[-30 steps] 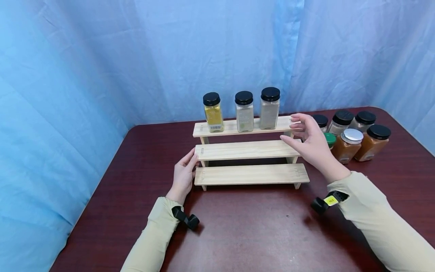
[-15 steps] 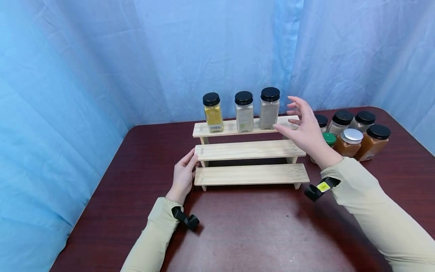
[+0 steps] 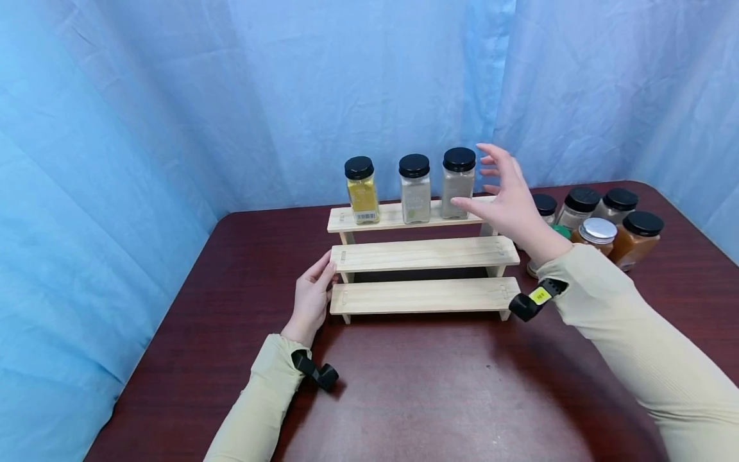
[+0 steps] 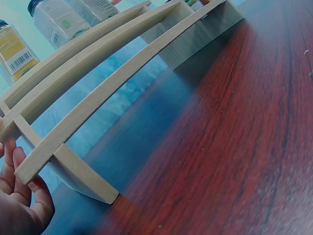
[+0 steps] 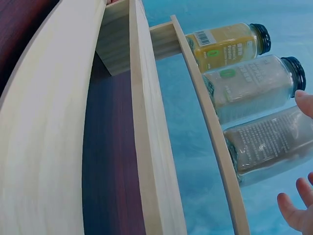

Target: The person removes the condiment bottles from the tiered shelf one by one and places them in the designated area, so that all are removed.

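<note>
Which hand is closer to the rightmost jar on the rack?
Right. The right hand is just right of the jar; the left hand is farther, at the left end of the wooden rack.

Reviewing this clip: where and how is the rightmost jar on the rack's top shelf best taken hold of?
Probably round the upper body of the jar, just below its black lid, coming from the right. It stands upright with straight sides, and the neighbouring jar sits close on its left. The right hand is on that right side, fingers spread.
</note>
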`<action>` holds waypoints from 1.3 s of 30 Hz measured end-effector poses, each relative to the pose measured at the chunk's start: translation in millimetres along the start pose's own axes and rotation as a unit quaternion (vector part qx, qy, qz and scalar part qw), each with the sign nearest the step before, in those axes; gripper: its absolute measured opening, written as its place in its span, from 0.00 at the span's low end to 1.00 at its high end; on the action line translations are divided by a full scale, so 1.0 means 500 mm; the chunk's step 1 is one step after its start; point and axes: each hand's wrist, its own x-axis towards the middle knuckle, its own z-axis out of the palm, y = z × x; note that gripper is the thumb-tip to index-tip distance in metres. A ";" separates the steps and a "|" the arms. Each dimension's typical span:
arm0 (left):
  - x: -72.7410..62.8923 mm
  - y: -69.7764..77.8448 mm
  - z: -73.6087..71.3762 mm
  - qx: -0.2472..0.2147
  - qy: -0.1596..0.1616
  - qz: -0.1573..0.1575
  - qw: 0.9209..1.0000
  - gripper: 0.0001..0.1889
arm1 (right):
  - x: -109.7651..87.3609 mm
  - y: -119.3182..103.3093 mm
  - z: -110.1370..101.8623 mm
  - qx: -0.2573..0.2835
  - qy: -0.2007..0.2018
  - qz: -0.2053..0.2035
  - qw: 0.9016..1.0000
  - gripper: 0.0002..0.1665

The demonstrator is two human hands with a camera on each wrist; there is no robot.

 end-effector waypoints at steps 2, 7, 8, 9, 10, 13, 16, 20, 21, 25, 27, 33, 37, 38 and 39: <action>0.000 0.000 0.000 0.001 0.001 -0.001 1.000 0.21 | 0.002 0.001 0.003 0.002 -0.005 -0.003 1.000 0.49; 0.000 0.000 0.000 0.003 0.000 -0.002 1.000 0.21 | 0.005 0.006 0.011 0.003 -0.009 -0.013 1.000 0.47; 0.000 0.000 -0.001 0.004 -0.001 -0.002 1.000 0.21 | 0.006 0.008 0.013 0.004 -0.008 -0.014 1.000 0.46; 0.000 0.000 -0.001 0.004 -0.001 -0.003 1.000 0.21 | 0.006 0.009 0.015 0.006 -0.006 -0.015 1.000 0.45; 0.000 0.000 -0.001 0.006 -0.001 -0.003 1.000 0.21 | 0.008 0.010 0.016 0.007 -0.005 -0.016 1.000 0.44; -0.001 0.001 -0.001 0.005 0.001 -0.003 1.000 0.21 | 0.010 0.013 0.020 0.010 -0.003 -0.015 1.000 0.44; -0.001 0.001 0.000 0.004 0.003 -0.003 1.000 0.21 | 0.012 0.018 0.027 0.007 -0.003 -0.012 1.000 0.45; -0.003 0.002 0.001 0.008 0.005 -0.003 1.000 0.21 | 0.012 0.028 0.036 -0.004 0.003 -0.015 1.000 0.47; -0.003 0.002 0.002 0.007 0.005 -0.004 1.000 0.21 | 0.012 0.030 0.038 -0.005 0.007 -0.017 1.000 0.47; -0.003 0.002 0.002 0.000 0.006 -0.006 1.000 0.21 | 0.014 0.039 0.047 -0.016 0.020 -0.025 0.999 0.48; -0.003 0.002 0.002 0.001 0.006 -0.007 1.000 0.21 | 0.015 0.040 0.050 -0.020 0.026 -0.029 0.999 0.47; -0.004 0.001 0.001 0.007 0.005 -0.008 1.000 0.21 | 0.013 0.037 0.056 -0.025 0.039 -0.040 0.998 0.47; -0.004 0.001 0.002 0.000 0.005 -0.005 1.000 0.21 | 0.012 0.038 0.060 -0.031 0.048 -0.047 0.997 0.47; -0.004 0.001 0.002 -0.002 0.004 -0.004 1.000 0.21 | 0.012 0.038 0.060 -0.033 0.051 -0.049 0.997 0.47; -0.004 0.001 0.003 -0.004 0.004 -0.003 1.000 0.22 | 0.012 0.039 0.061 -0.034 0.054 -0.051 0.997 0.47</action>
